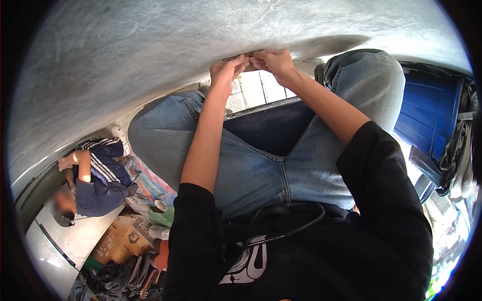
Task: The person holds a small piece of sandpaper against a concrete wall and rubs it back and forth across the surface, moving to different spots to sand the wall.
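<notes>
Curved grey panel [150,55], the largest element, spanning the top of the view and sloping down the left side. It lies directly ahead of my hands, which meet at its near edge; its dull face carries pale smears, and a darker patch shows just beyond my right hand [273,61]. Next in size, my black T-shirt [311,256] with a white print, then my blue jeans [165,130], the knees spread to either side. At the right of the view stands a blue plastic container [427,110], dark cloth items [459,138] beside it. At the left, near the same panel, is another person [103,198] in a dark blue top and striped trousers, arm bent. Between my thighs lies a dark blue surface [268,128] with a pale edge; light paving [258,89] shows beyond. Lower left: a white panel [55,251], a printed cardboard box [120,241], a heap of dark fabric [123,276] and a multicoloured sheet [148,178]. Smallest in order, my left hand [228,71] and its partner — fingers bent, tips close together at the panel's edge. A narrow brownish patch [249,64] shows between them — whether it is a held piece or part of the edge, I cannot tell.
</notes>
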A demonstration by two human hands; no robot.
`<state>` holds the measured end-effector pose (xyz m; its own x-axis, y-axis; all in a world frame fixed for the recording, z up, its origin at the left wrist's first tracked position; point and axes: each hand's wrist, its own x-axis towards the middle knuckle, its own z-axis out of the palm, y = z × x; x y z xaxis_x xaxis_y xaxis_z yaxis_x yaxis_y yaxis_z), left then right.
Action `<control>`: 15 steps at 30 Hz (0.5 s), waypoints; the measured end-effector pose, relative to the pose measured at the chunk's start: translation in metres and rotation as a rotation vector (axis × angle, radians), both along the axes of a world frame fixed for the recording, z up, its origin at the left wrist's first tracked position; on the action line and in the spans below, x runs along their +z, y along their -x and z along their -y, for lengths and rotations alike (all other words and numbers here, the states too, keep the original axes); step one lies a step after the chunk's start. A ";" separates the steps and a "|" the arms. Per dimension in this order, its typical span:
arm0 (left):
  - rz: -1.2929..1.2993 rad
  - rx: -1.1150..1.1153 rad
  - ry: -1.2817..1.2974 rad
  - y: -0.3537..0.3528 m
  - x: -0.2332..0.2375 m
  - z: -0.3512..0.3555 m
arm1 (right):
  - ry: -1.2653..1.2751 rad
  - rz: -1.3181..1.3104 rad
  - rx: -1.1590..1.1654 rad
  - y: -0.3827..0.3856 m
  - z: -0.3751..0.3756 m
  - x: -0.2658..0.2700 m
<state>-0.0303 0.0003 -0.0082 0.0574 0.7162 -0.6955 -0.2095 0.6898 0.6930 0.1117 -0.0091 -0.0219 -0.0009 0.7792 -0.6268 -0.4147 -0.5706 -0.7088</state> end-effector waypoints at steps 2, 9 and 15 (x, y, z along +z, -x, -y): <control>-0.017 -0.002 -0.011 -0.001 -0.001 0.001 | -0.031 0.013 0.023 -0.004 0.003 0.000; 0.074 -0.073 -0.016 -0.021 -0.003 0.002 | -0.054 0.069 -0.004 -0.027 0.008 0.007; 0.041 -0.029 -0.020 -0.016 -0.003 0.001 | 0.031 0.036 -0.059 -0.013 0.001 0.002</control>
<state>-0.0142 -0.0011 -0.0112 0.1066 0.7277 -0.6776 -0.2184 0.6820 0.6980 0.1245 -0.0102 -0.0202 0.0678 0.7576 -0.6491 -0.4225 -0.5676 -0.7066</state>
